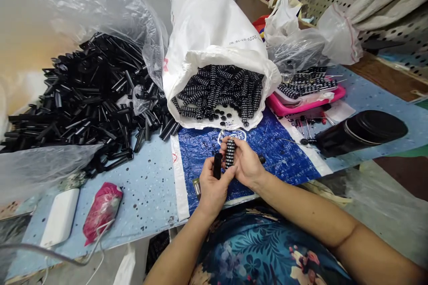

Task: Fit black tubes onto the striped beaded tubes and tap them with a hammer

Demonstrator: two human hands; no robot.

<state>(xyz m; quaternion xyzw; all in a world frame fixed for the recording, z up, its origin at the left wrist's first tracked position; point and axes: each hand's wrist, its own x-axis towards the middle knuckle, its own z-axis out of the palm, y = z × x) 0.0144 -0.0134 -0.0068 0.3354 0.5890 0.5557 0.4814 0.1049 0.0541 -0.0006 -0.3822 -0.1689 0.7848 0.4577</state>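
My right hand (pixel 248 163) is closed around a short stack of black lettered rings (pixel 230 153) with rows of white characters. My left hand (pixel 213 189) grips a smooth black plastic casing (pixel 217 165), held upright just left of the stack. The left thumb reaches to the foot of the ring stack, and the two hands meet there. Both pieces are above a blue printed sheet (pixel 281 151). Beyond my hands, a white woven sack (pixel 214 18) lies with its mouth toward me, holding many similar ring stacks (pixel 217 84) and some loose black rings (pixel 222 118).
A large heap of black plastic casings (pixel 96 93) spreads over the left side under clear plastic. On the right are a pink tray (pixel 307 106) of ring stacks on rods and a black cylinder (pixel 364 131). A white power bank (pixel 62 216) and pink pouch (pixel 102 211) lie front left.
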